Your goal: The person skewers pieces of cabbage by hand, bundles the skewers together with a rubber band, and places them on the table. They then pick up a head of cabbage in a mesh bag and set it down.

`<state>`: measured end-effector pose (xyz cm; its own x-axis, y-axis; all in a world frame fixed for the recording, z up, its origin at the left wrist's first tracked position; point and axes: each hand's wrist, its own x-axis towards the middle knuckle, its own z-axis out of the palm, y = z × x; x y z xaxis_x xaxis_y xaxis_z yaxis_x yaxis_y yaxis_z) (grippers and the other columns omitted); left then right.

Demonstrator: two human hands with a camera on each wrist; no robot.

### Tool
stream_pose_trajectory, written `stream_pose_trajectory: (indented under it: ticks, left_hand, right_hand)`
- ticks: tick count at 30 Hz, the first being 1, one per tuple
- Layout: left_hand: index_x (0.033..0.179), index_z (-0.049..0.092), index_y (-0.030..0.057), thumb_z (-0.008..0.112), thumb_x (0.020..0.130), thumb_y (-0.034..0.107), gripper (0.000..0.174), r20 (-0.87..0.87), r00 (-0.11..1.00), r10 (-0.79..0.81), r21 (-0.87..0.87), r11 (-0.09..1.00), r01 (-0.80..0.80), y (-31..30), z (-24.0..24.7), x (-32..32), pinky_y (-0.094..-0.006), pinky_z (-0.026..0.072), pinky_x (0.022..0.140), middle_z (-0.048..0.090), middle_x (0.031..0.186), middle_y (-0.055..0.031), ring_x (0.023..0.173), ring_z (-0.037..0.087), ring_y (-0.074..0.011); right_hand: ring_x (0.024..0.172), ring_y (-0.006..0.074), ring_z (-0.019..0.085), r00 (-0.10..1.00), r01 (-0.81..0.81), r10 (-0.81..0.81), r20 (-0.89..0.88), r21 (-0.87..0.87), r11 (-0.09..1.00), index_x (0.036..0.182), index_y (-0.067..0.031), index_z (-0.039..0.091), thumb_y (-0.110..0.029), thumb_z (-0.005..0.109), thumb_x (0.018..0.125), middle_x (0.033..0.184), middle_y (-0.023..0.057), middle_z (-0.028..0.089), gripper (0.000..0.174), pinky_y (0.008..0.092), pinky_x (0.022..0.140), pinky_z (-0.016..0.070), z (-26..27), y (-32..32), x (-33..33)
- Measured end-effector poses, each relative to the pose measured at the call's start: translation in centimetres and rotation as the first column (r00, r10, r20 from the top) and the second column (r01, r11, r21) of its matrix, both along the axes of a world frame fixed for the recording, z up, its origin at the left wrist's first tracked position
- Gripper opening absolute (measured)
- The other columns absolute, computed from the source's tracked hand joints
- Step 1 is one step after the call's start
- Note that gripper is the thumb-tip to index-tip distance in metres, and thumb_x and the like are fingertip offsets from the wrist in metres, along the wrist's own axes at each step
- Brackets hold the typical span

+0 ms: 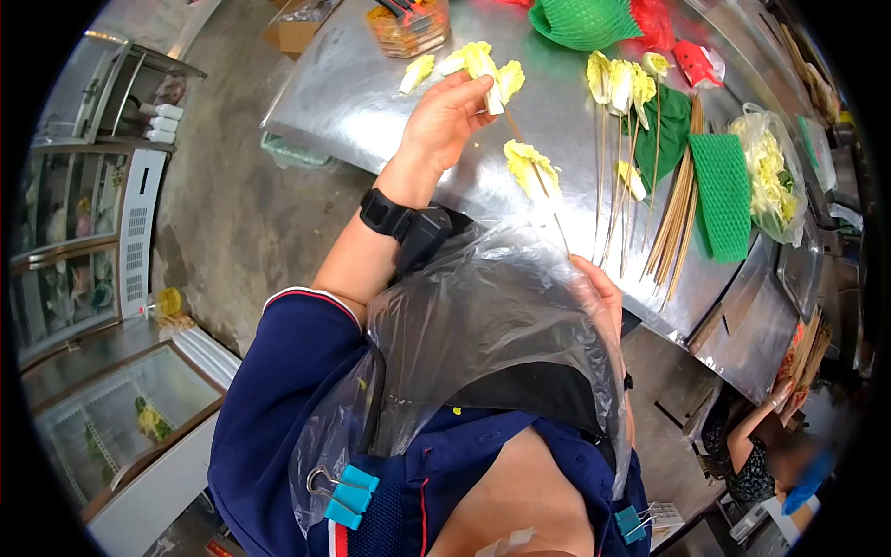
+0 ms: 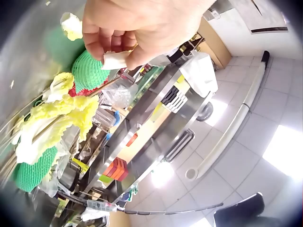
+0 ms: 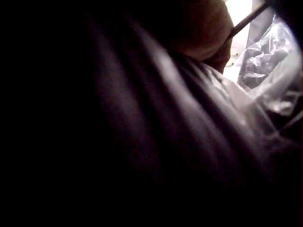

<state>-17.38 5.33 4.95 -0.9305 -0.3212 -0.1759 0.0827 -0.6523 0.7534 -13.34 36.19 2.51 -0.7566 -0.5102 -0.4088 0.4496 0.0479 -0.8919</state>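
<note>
My left hand (image 1: 444, 123) pinches a yellow-white napa cabbage leaf (image 1: 494, 97) between thumb and fingers, over the table's near side. The leaf's white stem end (image 2: 115, 60) shows at the fingertips in the left wrist view. A thin bamboo skewer (image 1: 554, 215) slants from that leaf down to my right hand (image 1: 601, 295), whose fingers hold its lower end. Partway along the skewer sits another cabbage leaf (image 1: 533, 171). The right wrist view is mostly dark behind clear plastic; a finger (image 3: 208, 33) and the skewer (image 3: 248, 21) show at its top.
On the metal table (image 1: 334, 102) lie a loose leaf (image 1: 418, 72), skewered cabbage (image 1: 620, 85), a bundle of bare skewers (image 1: 677, 223), green foam netting (image 1: 719, 200) and a bag of cabbage (image 1: 770, 186). A tub (image 1: 408, 32) stands behind. Another person (image 1: 756, 446) works at right.
</note>
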Motion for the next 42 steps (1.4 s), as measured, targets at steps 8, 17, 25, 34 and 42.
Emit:
stream_pose_trajectory:
  ticks: [8,17,25,34,42]
  left_hand:
    - [0.099,0.058,0.0065,0.058,0.087,0.021,0.019,-0.032,0.999,0.032,-0.076,0.997,-0.035,0.8,1.1,0.2,-0.0293,0.0449,0.077,0.063,0.092,-0.0016,0.081,0.058,-0.0113]
    - [0.096,0.060,0.0070,0.059,0.087,0.025,0.020,-0.109,0.990,0.092,-0.204,0.972,-0.113,0.7,0.9,0.3,-0.0303,0.0455,0.077,0.063,0.090,-0.0018,0.083,0.058,-0.0111]
    - [0.102,0.059,0.0052,0.058,0.088,0.021,0.022,-0.117,0.992,0.043,-0.281,0.957,-0.074,1.2,0.3,0.5,-0.0313,0.0455,0.079,0.063,0.096,-0.0026,0.086,0.059,-0.0122]
    - [0.101,0.059,0.0059,0.058,0.087,0.023,0.022,-0.047,0.999,-0.002,-0.293,0.956,-0.012,2.2,0.2,0.9,-0.0297,0.0460,0.078,0.063,0.092,-0.0022,0.083,0.059,-0.0122]
    - [0.094,0.058,0.0021,0.055,0.089,0.020,0.019,-0.097,0.991,0.095,-0.141,0.984,-0.108,2.0,0.6,0.4,-0.0322,0.0473,0.077,0.062,0.089,-0.0055,0.079,0.060,-0.0143]
  right_hand:
    - [0.079,0.0066,0.057,1.000,-0.001,0.001,-0.011,0.025,1.000,0.116,0.0001,0.056,-0.008,0.057,0.087,0.096,0.0026,0.064,0.031,0.0204,0.072,0.0453,0.0,0.1,0.0]
    - [0.080,0.0074,0.058,1.000,0.006,-0.006,-0.002,0.043,0.999,0.116,0.0003,0.056,-0.008,0.057,0.086,0.098,0.0039,0.064,0.031,0.0207,0.072,0.0461,-0.5,0.2,0.0]
    - [0.082,0.0090,0.059,1.000,0.016,-0.016,-0.009,0.062,0.998,0.116,0.0006,0.056,-0.007,0.057,0.086,0.100,0.0052,0.064,0.031,0.0217,0.074,0.0468,0.0,0.1,0.1]
    - [0.081,0.0080,0.058,0.998,0.053,-0.052,0.028,-0.055,0.997,0.117,0.0015,0.054,-0.005,0.055,0.086,0.093,0.0046,0.063,0.032,0.0216,0.074,0.0458,-0.1,0.0,0.3]
    - [0.075,0.0064,0.056,0.999,0.045,-0.044,0.028,-0.044,0.998,0.116,0.0004,0.055,-0.004,0.056,0.085,0.084,0.0013,0.062,0.031,0.0197,0.070,0.0442,0.3,-0.3,0.2]
